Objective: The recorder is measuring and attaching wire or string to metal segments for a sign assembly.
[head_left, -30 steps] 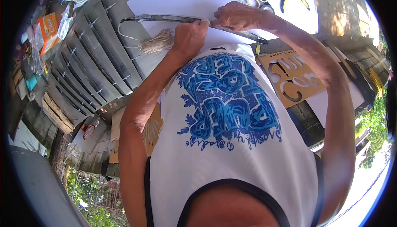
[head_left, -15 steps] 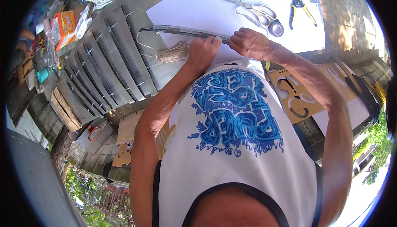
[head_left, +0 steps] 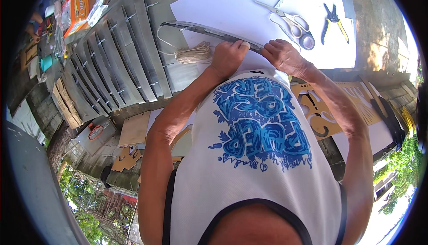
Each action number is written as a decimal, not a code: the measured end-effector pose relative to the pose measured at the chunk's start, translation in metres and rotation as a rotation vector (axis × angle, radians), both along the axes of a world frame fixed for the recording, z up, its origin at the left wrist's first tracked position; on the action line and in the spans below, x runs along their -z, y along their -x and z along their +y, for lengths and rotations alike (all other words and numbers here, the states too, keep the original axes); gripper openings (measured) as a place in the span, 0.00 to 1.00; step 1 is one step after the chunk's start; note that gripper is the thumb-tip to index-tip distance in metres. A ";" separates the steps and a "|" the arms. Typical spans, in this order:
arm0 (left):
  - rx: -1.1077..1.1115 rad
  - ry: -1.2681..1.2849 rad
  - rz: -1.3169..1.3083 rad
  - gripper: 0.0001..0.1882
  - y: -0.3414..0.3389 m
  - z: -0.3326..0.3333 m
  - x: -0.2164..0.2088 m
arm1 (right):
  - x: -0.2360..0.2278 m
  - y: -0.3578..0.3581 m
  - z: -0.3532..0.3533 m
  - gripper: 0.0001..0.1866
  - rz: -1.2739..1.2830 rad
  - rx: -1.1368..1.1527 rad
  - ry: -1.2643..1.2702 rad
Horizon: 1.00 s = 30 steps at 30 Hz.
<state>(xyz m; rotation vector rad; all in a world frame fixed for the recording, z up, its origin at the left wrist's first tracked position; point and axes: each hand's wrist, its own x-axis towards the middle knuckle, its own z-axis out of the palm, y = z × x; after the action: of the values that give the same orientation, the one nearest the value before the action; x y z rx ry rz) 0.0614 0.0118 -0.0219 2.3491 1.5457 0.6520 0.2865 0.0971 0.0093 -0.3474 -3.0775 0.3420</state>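
A long, narrow dark grey strip (head_left: 209,32) slants across the near part of a white sheet (head_left: 205,6). My left hand (head_left: 229,58) is closed around its near part, thumb on top. Close by on the right, my right hand (head_left: 284,57) grips the same strip near its end, fingers curled. A thin pale cord loops from the strip's far left end toward a bundle of cord (head_left: 192,53), which lies left of my left hand. Beyond my right hand are scissors (head_left: 294,21) with pale handles and a dark roll of tape (head_left: 306,41).
Wire strippers (head_left: 333,24) with yellow and black handles lie at the right of the sheet. Several grey slats (head_left: 149,44) stand in a row at left. An orange package (head_left: 76,13) sits among clutter at far left, near another person's hand. Cut-out brown boards (head_left: 325,131) lie at right.
The table and its things appear shifted slightly right in the view. Both hands keep their hold on the strip, which tilts a little more downward to the right.
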 end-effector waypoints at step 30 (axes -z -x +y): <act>0.003 0.037 -0.008 0.03 -0.003 0.004 0.000 | -0.008 0.003 0.001 0.06 -0.068 0.040 0.126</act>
<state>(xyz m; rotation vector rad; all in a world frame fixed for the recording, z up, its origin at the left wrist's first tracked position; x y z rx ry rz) 0.0642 0.0161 -0.0215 2.3188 1.5374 0.6265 0.2836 0.0982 0.0170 -0.4330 -3.1172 0.5354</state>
